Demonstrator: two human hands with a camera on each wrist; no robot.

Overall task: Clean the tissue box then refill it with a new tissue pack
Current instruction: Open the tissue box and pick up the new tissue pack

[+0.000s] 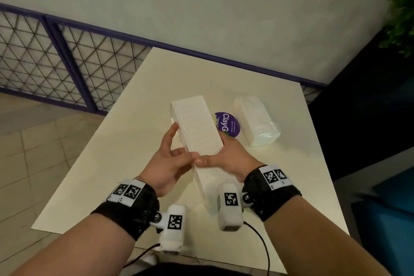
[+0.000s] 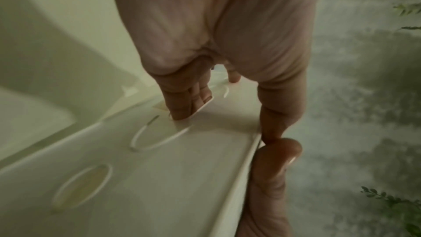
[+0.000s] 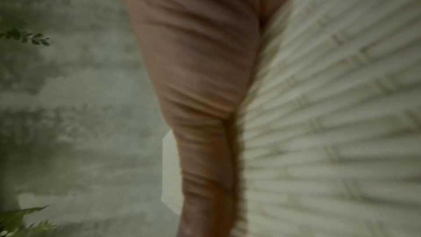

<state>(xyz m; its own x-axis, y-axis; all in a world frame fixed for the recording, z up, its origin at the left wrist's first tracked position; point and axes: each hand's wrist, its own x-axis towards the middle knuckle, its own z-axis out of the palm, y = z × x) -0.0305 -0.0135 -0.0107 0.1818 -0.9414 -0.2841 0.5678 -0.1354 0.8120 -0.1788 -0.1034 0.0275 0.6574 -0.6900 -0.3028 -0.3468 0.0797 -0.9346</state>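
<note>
Both hands hold a long white ribbed tissue box (image 1: 197,125) above the table, tilted, its far end pointing away. My left hand (image 1: 177,150) grips its left side and my right hand (image 1: 228,154) grips its right side; the two thumbs meet on the top face. In the left wrist view the box's smooth face (image 2: 159,177) shows oval cut-outs, and my left fingers (image 2: 187,100) reach into one opening. The right wrist view has my right palm (image 3: 193,78) flat against the ribbed wall (image 3: 330,114). A new tissue pack (image 1: 255,121) in clear wrap lies on the table to the right.
A round purple pack (image 1: 228,124) with white lettering lies on the cream table (image 1: 112,163), partly hidden behind the box. A purple-framed mesh railing (image 1: 67,63) runs behind the table, and a green plant (image 1: 401,13) stands at the far right. Cables hang from both wrist cameras.
</note>
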